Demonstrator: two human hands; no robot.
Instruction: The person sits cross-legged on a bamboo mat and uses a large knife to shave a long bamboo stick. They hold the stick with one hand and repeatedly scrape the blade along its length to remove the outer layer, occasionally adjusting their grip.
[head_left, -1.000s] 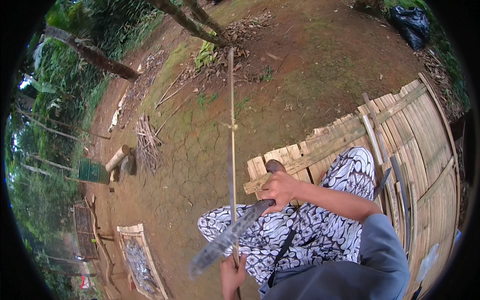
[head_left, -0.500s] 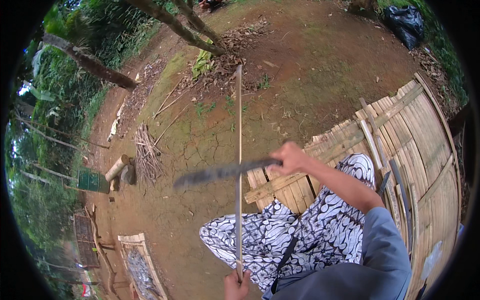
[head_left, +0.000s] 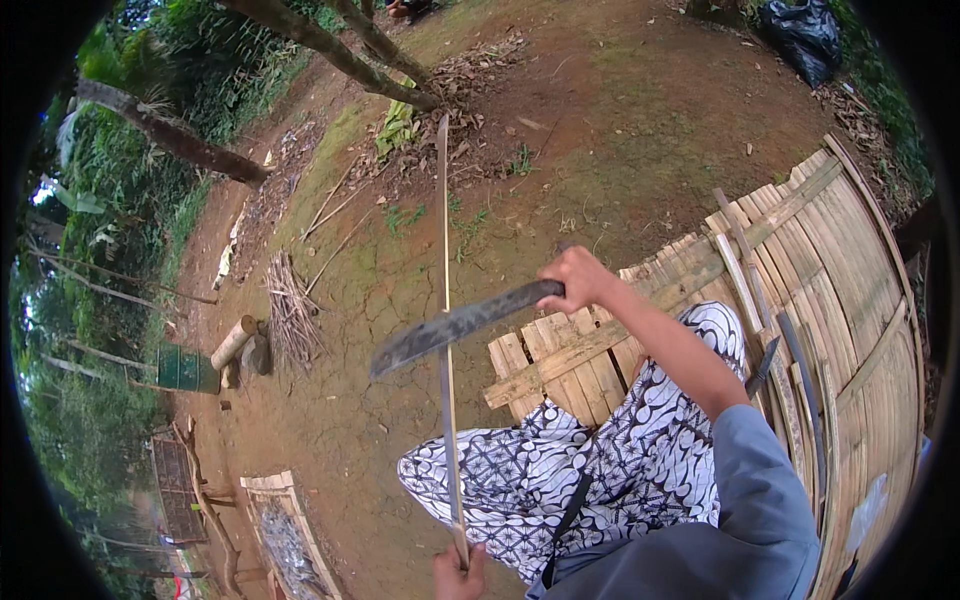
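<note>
A long, thin bamboo strip (head_left: 450, 420) rises from my left hand (head_left: 459, 573), whose fingers are closed round its lower end by my knee. Its far end reaches toward the leaf litter near the trees. My right hand (head_left: 577, 278) grips a machete (head_left: 465, 322) by the handle. The dark, broad blade points left and slants down toward its tip. It crosses the strip about midway and covers a short length of it; whether the edge touches the strip I cannot tell. My legs are under a black-and-white patterned cloth (head_left: 510, 470).
I sit on a split-bamboo platform (head_left: 860, 260) reaching off to the right. On it lie loose strips (head_left: 738, 275) and another dark blade (head_left: 762, 367). A bundle of sticks (head_left: 290, 310), a cut log (head_left: 233, 342) and a green container (head_left: 185, 368) are on the ground at left.
The strip's far end has swung left, and my left hand has shifted slightly left. My right hand has risen a little; the machete slants more and shows sharper than before.
</note>
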